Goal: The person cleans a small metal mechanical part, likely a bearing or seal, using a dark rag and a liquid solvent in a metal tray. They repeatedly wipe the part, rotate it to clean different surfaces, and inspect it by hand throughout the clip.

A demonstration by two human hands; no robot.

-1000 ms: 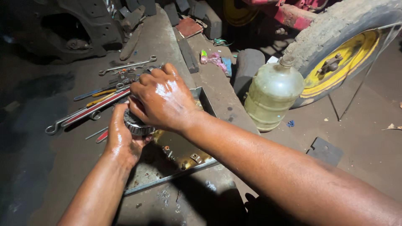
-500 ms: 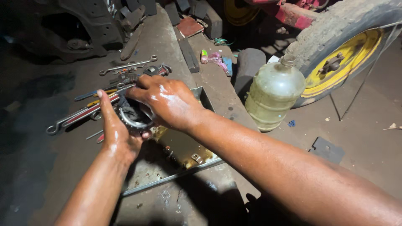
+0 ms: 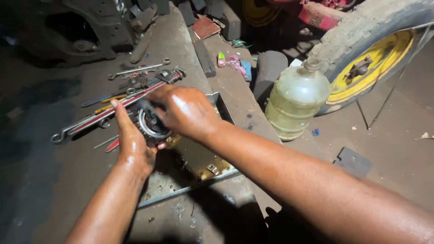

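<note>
Held thing: a round metal bearing (image 3: 153,123), ring-shaped with a bright outer race and a dark greasy middle, is kept above the near edge of a shallow metal tray (image 3: 224,108).
Left hand (image 3: 132,141): the bearing is cupped from below and behind; the grip is clenched on the bearing, palm under it, thumb raised along its left side.
Right hand (image 3: 186,110): it is laid over the bearing's right face, with fingers curled into the dark middle; the grip is closed on the bearing's inner part.
Weight: it is judged heavy for its size, being solid steel.
Stiffness: it is judged rigid; no give is to be expected under pressure.
Surface: both hands shine wet and the tray holds brownish liquid, so the ring is judged oily and slippery.
Fragility: it is judged tough, though a drop on the concrete floor (image 3: 393,149) could mark the race.
Best hold: the outer rim is to be wrapped by palm and fingers, with support kept underneath.
Count, bearings: one.
Count, trays: one.
Count, jugs: one clear plastic jug (image 3: 296,101), standing right of the tray.
Count, wheels: one yellow-rimmed wheel (image 3: 370,68) is seen behind the jug.
Count, hand tools: several spanners and a red-handled tool (image 3: 122,108) lie left of the hands; an exact number cannot be told.
</note>
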